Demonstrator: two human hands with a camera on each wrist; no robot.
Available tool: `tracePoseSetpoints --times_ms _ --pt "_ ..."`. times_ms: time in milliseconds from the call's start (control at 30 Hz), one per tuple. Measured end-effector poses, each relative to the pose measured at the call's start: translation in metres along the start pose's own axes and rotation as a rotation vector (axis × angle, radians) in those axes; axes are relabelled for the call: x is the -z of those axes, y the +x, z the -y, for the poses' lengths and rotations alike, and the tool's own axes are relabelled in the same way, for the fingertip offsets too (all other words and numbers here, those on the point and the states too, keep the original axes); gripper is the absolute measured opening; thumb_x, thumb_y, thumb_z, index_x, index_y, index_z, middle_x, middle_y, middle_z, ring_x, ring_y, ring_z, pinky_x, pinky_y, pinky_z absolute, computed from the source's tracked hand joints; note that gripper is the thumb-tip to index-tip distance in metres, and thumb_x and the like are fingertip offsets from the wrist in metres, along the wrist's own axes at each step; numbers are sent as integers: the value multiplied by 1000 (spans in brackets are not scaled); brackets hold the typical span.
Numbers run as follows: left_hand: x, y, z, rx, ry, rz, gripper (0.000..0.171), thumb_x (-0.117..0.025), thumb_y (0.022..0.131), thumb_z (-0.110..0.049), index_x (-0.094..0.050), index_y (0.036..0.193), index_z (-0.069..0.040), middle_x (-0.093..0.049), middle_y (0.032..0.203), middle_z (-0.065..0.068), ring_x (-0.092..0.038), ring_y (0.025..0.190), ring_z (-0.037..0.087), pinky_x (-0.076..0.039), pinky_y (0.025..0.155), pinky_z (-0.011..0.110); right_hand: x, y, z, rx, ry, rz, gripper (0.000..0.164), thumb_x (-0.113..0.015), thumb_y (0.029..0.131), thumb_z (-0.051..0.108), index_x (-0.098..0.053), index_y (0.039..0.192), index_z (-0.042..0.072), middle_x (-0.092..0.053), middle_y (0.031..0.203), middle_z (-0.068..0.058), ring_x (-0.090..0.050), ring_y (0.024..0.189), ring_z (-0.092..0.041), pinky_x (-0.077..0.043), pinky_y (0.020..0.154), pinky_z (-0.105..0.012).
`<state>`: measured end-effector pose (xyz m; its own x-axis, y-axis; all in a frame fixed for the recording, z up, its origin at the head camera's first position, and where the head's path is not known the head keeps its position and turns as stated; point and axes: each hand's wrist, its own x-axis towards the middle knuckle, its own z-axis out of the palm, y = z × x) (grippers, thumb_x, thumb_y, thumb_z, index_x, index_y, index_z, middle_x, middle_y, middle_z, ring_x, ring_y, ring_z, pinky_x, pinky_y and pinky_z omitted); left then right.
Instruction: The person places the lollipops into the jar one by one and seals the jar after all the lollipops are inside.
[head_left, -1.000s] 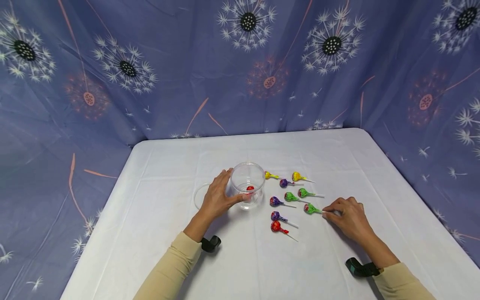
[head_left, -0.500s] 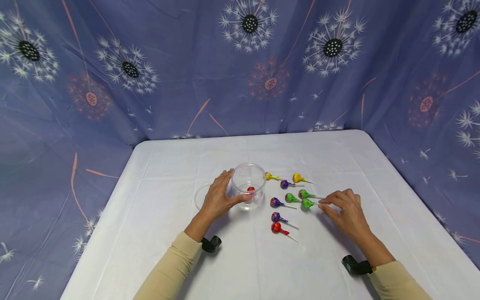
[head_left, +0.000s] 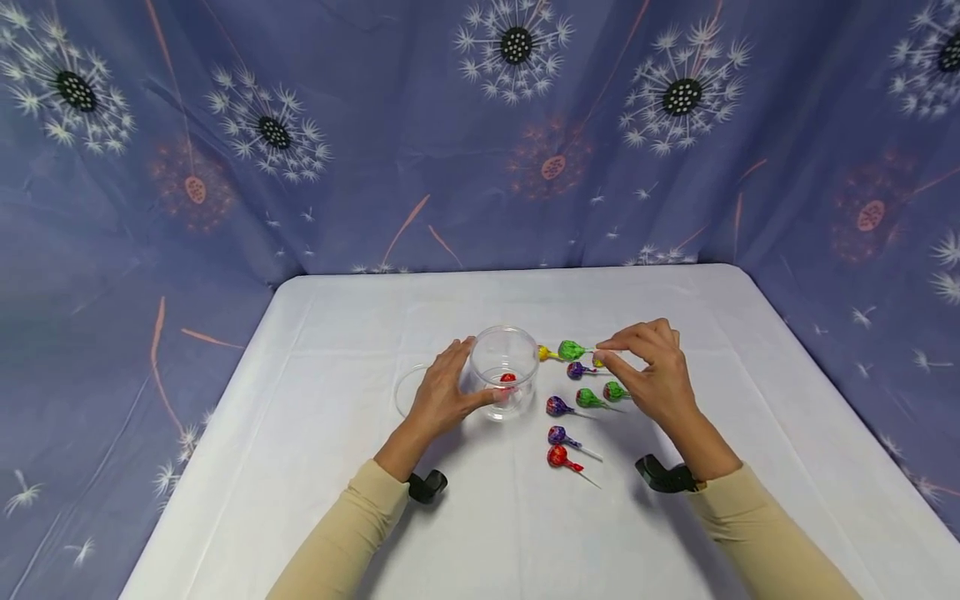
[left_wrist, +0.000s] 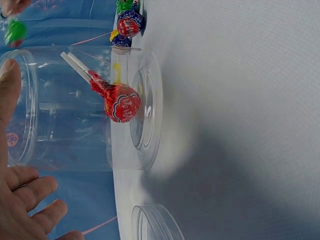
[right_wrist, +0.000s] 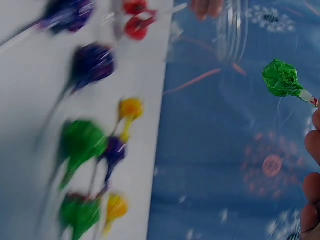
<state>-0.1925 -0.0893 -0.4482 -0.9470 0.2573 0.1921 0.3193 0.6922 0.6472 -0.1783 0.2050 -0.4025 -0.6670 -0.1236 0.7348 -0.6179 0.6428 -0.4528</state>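
Note:
My left hand (head_left: 441, 398) holds a clear plastic jar (head_left: 504, 354) upright on the table, thumb in front and fingers round the far side. Inside the jar, a red-wrapped lollipop (left_wrist: 122, 104) rests near the bottom; two white sticks lean up from there in the left wrist view. My right hand (head_left: 651, 367) pinches a green lollipop (right_wrist: 281, 78) by its stick, raised above the table with its head pointing at the jar. Beneath and around that hand lie a yellow lollipop (head_left: 546, 353), a purple lollipop (head_left: 576, 371) and two green lollipops (head_left: 588, 398).
Nearer the front are another purple lollipop (head_left: 557, 406), a further purple one, and a red lollipop (head_left: 558, 456). Left of the jar lies a clear round lid (left_wrist: 157, 225), partly behind my left hand. A blue dandelion-print curtain (head_left: 420, 150) surrounds the white table (head_left: 480, 517).
My right hand has lifted the green lollipop off the table and carried it left and away from me, toward the jar. The left hand stays on the jar.

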Motion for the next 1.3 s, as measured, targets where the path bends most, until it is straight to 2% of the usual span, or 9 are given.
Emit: tracePoseSetpoints --times_ms 133,267,567,667,833,1000,1100,1300 --pt "0 1 -1 -19 6 -2 97 -78 69 -51 -33 147 -13 -37 152 8 -29 143 26 -25 117 48 -18 18 11 41 45 18 15 -81 69 0 -75 81 7 -66 79 -6 -42 81 -13 -26 78 -33" --pt "0 1 -3 -38 3 -7 97 -78 69 -50 -34 147 -12 -38 151 9 -30 143 27 -26 117 48 -38 30 20 62 34 86 11 -81 72 9 -75 82 8 -66 79 -5 -43 81 -17 -27 77 -36" --pt "-2 2 -4 -59 3 -15 95 -81 69 -42 -36 145 -10 -41 149 11 -32 142 29 -25 117 48 -76 37 30 37 -47 263 6 -77 77 19 -75 80 14 -66 78 -1 -45 79 -18 -29 75 -40" --pt "-2 2 -4 -72 22 -20 95 -80 69 -45 -36 145 -9 -41 149 12 -33 141 30 -26 116 49 -85 39 34 24 -92 320 9 -77 78 23 -74 78 15 -66 77 1 -45 79 -17 -30 76 -40" --pt "0 2 -3 -69 42 -2 98 -76 69 -52 -33 147 -9 -39 150 10 -32 142 28 -26 117 47 -95 40 40 21 -156 384 14 -77 78 28 -73 76 16 -67 79 2 -45 78 -17 -32 76 -39" --pt "2 1 -2 -79 45 6 98 -74 71 -54 -31 148 -9 -38 151 11 -32 142 29 -26 117 48 -101 39 43 35 -184 413 15 -77 78 31 -73 76 16 -67 79 2 -46 79 -17 -33 77 -40" --pt "3 1 -1 -82 47 6 97 -73 72 -54 -31 148 -9 -37 151 11 -31 142 29 -26 116 48 -103 40 44 41 -185 424 14 -76 79 31 -75 79 17 -67 80 3 -46 79 -17 -34 77 -40" --pt "5 1 1 -44 41 3 97 -75 71 -52 -32 148 -12 -38 151 9 -30 143 26 -25 118 47 -99 41 44 23 -145 413 15 -76 79 31 -76 88 18 -67 83 3 -45 80 -17 -32 78 -39"
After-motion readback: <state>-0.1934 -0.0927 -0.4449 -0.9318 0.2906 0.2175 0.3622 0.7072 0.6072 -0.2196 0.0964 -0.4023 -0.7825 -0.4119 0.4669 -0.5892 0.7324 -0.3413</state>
